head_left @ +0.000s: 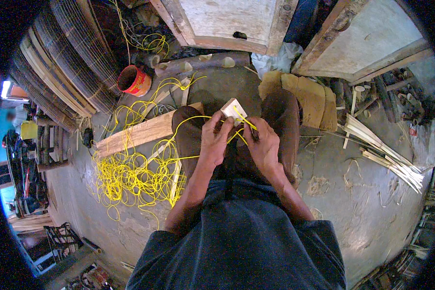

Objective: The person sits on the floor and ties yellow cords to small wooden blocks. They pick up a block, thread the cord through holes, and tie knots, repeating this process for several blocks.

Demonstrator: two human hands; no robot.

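Between my knees my left hand (214, 137) is closed on a small pale wooden block (231, 106), thumb against its near side. Bright yellow cord (236, 109) lies across the block's top face; whether it passes through a hole I cannot make out. My right hand (263, 143) pinches the cord just right of the block, fingers bent. A loop of the same cord hangs below, between both hands. From my left hand, strands run left to a loose yellow tangle (125, 176) on the floor.
A wide wooden plank (140, 133) lies left of my knee, cord draped over it. Beyond stands a red tub (134, 81) near rolled slatted mats (65, 53). Split pale strips (384, 150) lie at right, near folded cardboard (309, 99). Framed panels (237, 21) lean ahead.
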